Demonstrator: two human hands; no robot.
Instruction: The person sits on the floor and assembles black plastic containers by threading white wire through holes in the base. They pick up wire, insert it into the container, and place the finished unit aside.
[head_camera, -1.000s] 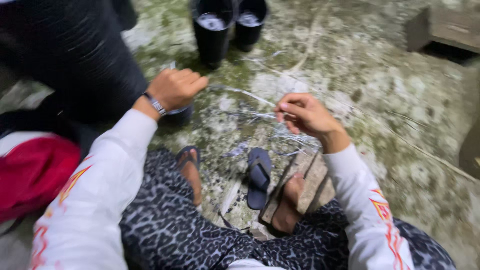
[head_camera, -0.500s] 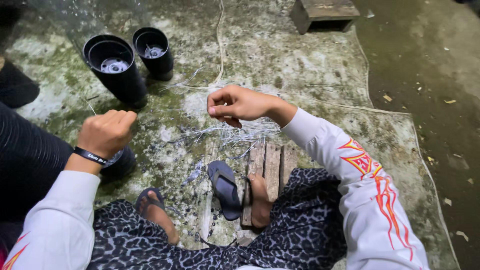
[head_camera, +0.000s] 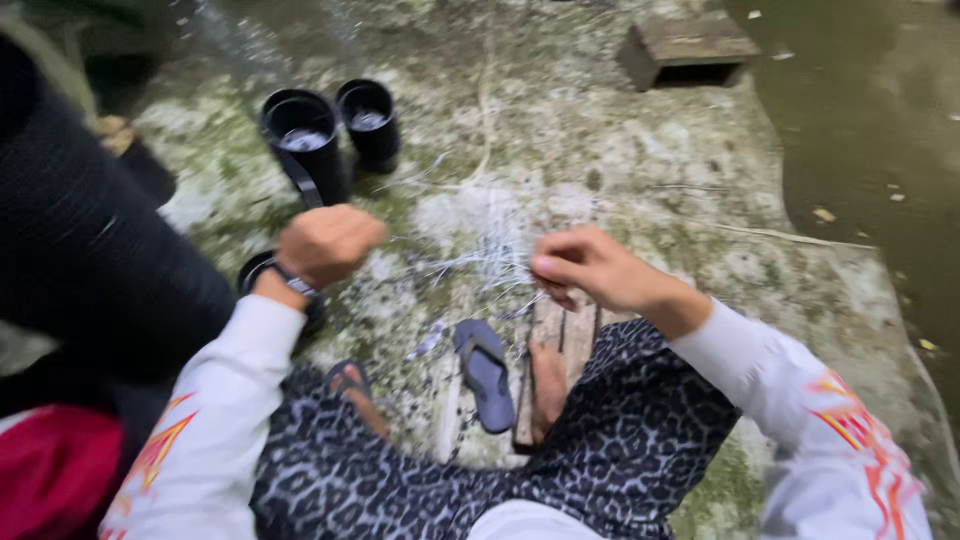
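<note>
A rough concrete floor (head_camera: 700, 190), patched with green moss and pale stains, fills the view, with darker wet ground along its right edge. The left hand (head_camera: 325, 243) is curled into a closed fist with a dark wristband (head_camera: 291, 282) below it; thin pale strands seem to run from it, though the blur hides the grip itself. The right hand (head_camera: 590, 268) has its fingertips pinched together on a bundle of fine, translucent threads (head_camera: 490, 255), which stretches between the two hands just above the floor. Both arms wear white sleeves with orange and red markings, and the legs below are in leopard-print trousers. Under the right hand a bare foot (head_camera: 547, 385) rests on a small wooden slat board (head_camera: 560, 335), and just beside it lies a dark blue flip-flop (head_camera: 486, 372). The other foot wears a sandal (head_camera: 347, 382) nearer the left hand. Farther off, toward the far left of the floor, stand two black cylindrical containers (head_camera: 305, 135) side by side, touching. A low wooden block (head_camera: 690, 45) sits near the far edge. A dark-clothed person (head_camera: 90, 250) crowds the left edge.
</note>
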